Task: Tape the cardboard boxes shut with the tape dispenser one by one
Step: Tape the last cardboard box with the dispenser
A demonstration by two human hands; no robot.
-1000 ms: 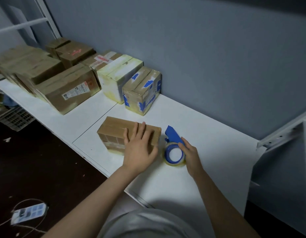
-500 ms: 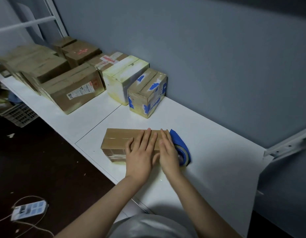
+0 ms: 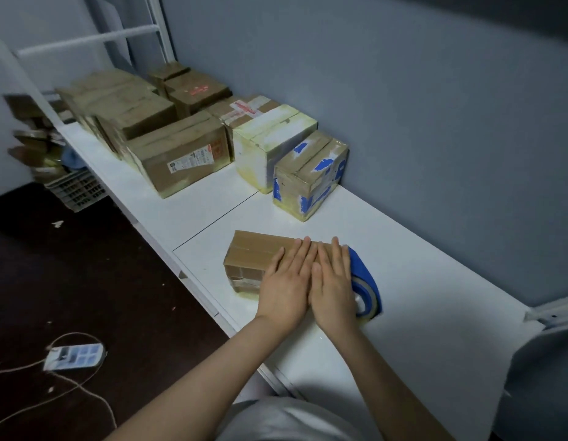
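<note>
The small cardboard box lies on the white tabletop. The left hand and right hand rest side by side on it, fingers straight and flat. The blue tape dispenser lies just right of the right hand.

flat brown cardboard box lies closed; blue tape dispenser touching beside.

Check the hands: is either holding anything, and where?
Nothing held: left hand and right hand lie flat on the box; tape dispenser sits beside, ungripped.
</note>
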